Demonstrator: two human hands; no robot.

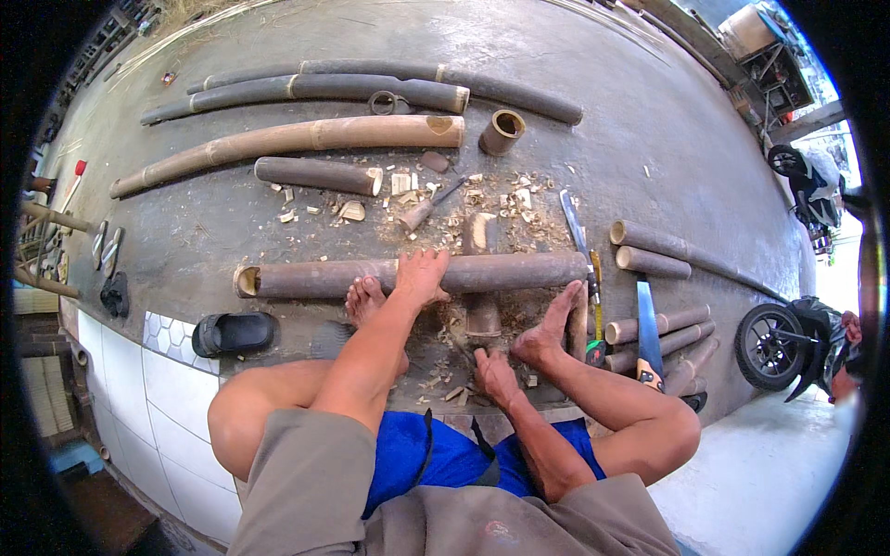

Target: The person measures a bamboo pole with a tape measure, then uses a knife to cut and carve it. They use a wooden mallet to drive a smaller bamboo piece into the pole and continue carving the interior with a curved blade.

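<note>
A thick brown bamboo tube (324, 278) lies crosswise before me, with an opening cut near its left end. My left hand (424, 276) grips it from above near the middle, fingers bent over its far side. Beneath it, a shorter bamboo piece (482, 320) runs away from me at a right angle. My right hand (498, 377) is low, just on the near side of that piece, fingers curled. A thin dark tip seems to stick out from it; what it holds is unclear. My bare feet are beside the tube, left and right of the short piece.
Wood chips (519, 199) and a wooden-handled blade (431, 204) lie beyond the tube. Long bamboo poles (297, 137) stretch farther back, near a short upright bamboo ring (502, 132). At right are a handsaw (647, 324), tape measure (596, 352), cut bamboo lengths (667, 320) and a motorbike (788, 347).
</note>
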